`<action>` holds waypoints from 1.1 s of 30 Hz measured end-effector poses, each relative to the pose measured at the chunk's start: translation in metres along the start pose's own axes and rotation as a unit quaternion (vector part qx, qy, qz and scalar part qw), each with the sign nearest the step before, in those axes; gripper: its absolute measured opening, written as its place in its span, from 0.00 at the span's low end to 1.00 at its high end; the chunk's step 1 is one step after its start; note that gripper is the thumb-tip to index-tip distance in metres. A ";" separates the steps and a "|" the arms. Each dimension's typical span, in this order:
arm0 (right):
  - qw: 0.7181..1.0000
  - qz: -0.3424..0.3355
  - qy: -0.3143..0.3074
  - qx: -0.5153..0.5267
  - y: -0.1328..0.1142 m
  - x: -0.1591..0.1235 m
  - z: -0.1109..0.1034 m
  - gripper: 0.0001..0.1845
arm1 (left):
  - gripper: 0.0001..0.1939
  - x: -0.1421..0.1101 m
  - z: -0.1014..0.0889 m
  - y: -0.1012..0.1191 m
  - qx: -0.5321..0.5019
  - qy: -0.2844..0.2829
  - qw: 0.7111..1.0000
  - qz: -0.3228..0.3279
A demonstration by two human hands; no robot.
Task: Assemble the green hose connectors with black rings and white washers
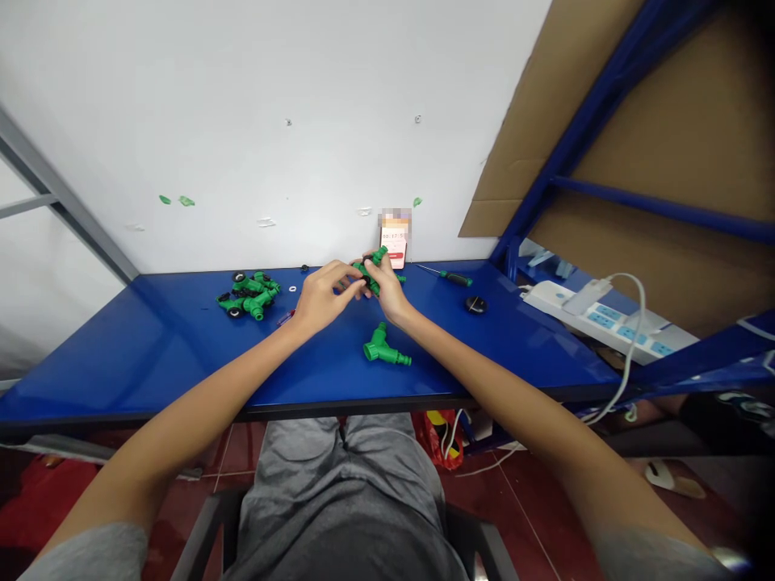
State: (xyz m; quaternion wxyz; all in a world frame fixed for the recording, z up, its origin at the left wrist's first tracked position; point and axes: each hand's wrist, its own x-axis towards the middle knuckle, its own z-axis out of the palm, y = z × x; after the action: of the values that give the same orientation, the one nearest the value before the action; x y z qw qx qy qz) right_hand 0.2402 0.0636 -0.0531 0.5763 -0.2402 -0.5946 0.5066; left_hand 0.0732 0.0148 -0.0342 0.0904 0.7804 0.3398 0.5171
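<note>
In the head view, my right hand (389, 289) is closed around a green plastic hose splitter (380, 255) with black parts, held above the back of the blue table. My left hand (327, 292) reaches it from the left, thumb and fingertips pinched at its black part; the exact contact is partly hidden by the fingers. A second green Y-shaped hose splitter (383, 349), with no black parts showing, lies on the table below my right hand. Several green splitters with black parts (251, 295) lie in a pile left of my left hand.
A phone (395, 242) showing a timer leans against the wall. A green-handled screwdriver (455, 278) and a round black object (475, 304) lie to the right. A small white ring (292, 289) lies left. A power strip (605, 323) stands beyond the table's right edge.
</note>
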 end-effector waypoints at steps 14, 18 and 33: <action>1.000 -0.007 -0.006 0.002 -0.002 -0.001 0.001 0.22 | 0.08 0.000 -0.003 0.001 0.038 -0.024 0.998 0.032; 1.000 -0.001 -0.001 -0.011 -0.002 -0.001 0.002 0.24 | 0.09 0.000 -0.004 0.002 0.048 -0.032 0.998 0.026; 1.000 -0.005 0.000 -0.013 -0.002 0.000 -0.001 0.23 | 0.10 0.001 -0.004 0.003 -0.013 -0.026 0.999 0.034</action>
State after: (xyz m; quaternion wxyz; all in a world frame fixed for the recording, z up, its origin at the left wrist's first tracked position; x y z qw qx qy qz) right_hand 0.2416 0.0636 -0.0516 0.5755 -0.2442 -0.6025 0.4961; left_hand 0.0714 0.0120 -0.0303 0.0913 0.8035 0.3040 0.5036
